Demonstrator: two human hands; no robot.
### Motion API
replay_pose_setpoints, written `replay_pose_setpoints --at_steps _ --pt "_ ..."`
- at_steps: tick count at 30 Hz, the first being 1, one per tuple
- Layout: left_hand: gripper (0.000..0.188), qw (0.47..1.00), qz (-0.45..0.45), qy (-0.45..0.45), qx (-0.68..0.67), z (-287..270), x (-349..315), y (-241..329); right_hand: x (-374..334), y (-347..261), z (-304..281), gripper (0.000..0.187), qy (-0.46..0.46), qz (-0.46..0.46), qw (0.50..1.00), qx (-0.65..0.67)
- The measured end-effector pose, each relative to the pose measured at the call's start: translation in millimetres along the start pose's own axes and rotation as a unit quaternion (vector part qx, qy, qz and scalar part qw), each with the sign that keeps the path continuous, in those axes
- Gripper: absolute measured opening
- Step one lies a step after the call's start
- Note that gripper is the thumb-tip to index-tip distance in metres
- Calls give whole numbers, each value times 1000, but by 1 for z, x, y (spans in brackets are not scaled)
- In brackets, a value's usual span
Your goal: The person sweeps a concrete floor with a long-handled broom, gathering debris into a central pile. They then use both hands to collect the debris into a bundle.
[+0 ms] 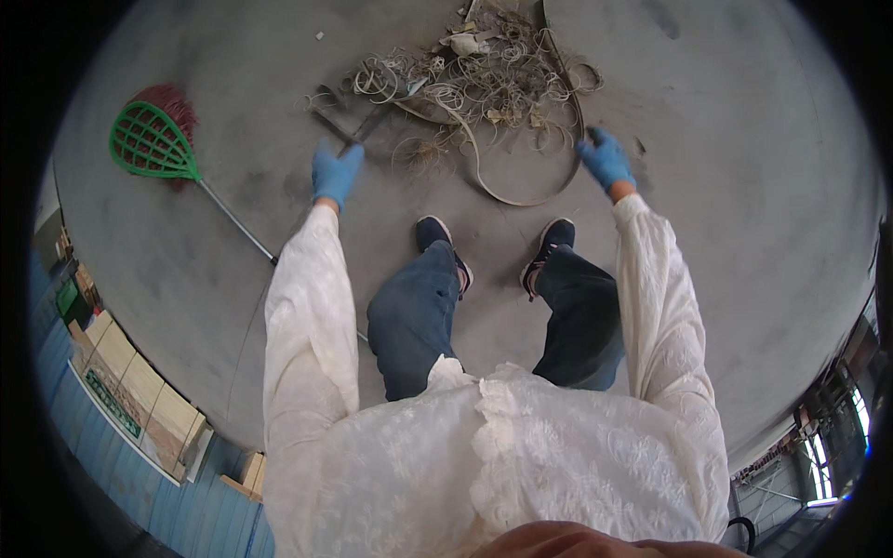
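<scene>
My left hand (337, 175), in a blue glove, is closed on a dark flat strip (372, 124), which makes a V shape just beyond the fingers. On the right, my right hand (608, 160), also gloved in blue, is closed at the side of a long narrow band (521, 202). This band runs down from the far edge and loops back toward the pile; its hold in the fingers is partly hidden. Between and beyond both hands lies a tangled pile of thin curled strips and scraps (493, 84) on the floor.
A green plastic head (153, 139) on a metal pole (237, 214), with red bristles (172, 107) beneath, lies on the grey concrete floor (744, 186) at left. My shoes (433, 232) stand near the loop. Stacked pale boards (139, 372) are at the lower left by a blue wall.
</scene>
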State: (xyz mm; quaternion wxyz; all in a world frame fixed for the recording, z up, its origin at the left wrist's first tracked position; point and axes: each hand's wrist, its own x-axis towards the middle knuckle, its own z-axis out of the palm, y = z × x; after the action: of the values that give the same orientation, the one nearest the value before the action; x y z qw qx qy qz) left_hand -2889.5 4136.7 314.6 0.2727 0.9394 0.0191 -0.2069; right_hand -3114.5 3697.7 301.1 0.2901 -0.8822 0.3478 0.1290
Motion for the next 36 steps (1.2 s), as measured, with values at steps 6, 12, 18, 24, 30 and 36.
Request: replay_pose_setpoints --at_steps 6,12,18,24,30,36 --pt "102 926 -336 -34 -170 117 91 -77 130 52 66 85 121 75 990 22" --pt "106 866 -392 2 -312 162 107 -130 194 52 93 111 105 171 971 126" --pt "106 884 -318 16 -341 179 124 -89 191 -5 125 117 56 161 977 124" --pt "125 939 -286 185 -47 167 152 -48 150 -49 130 116 93 159 983 -13" --pt "129 838 -408 178 -314 164 177 -55 161 -23 110 120 116 264 956 52" --pt "141 923 -338 93 -158 180 192 -24 170 -29 134 119 64 226 970 65"
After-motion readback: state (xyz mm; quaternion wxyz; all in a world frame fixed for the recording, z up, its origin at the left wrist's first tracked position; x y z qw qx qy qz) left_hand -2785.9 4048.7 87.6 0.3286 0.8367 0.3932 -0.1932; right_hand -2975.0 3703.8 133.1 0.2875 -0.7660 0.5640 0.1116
